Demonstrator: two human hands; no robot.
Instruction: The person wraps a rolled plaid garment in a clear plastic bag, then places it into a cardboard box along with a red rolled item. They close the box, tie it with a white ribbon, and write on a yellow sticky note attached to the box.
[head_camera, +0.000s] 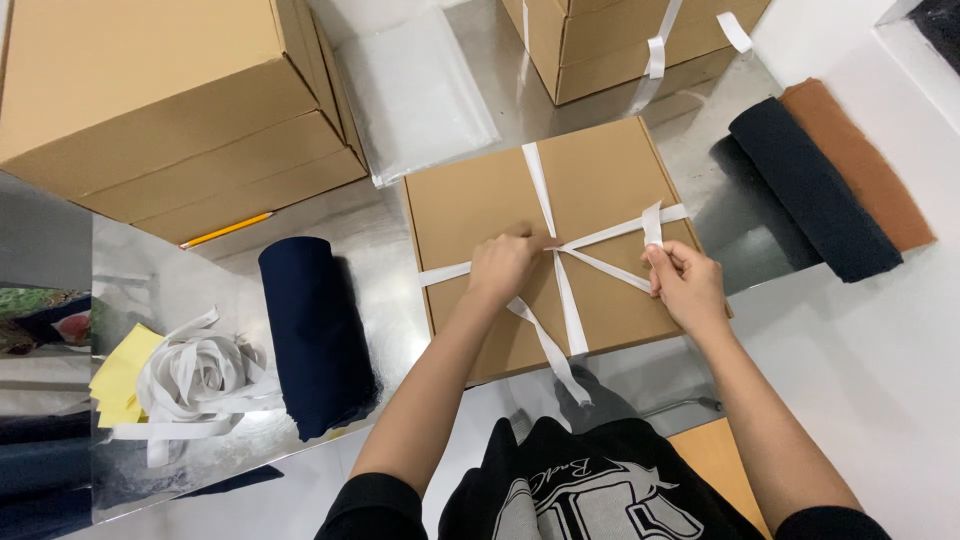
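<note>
We see a flat square brown cardboard box lying on the shiny metal tabletop, straight ahead of the person. A white flat ribbon runs over its lid in a cross. The left hand presses down on the lid at the crossing, fingers curled over the ribbon there, and one loose end trails from under it towards the near edge of the box. The right hand sits at the right edge of the box, thumb and fingers pinched shut on another ribbon end that stands up from the fingers.

Just left of the box lies a dark navy roll of fabric, and further left a loose heap of white ribbon rests on yellow paper sheets. To the right, a black fabric roll lies touching a brown fabric roll. Large stacked cardboard cartons stand at the far left, with a yellow pencil beside them.
</note>
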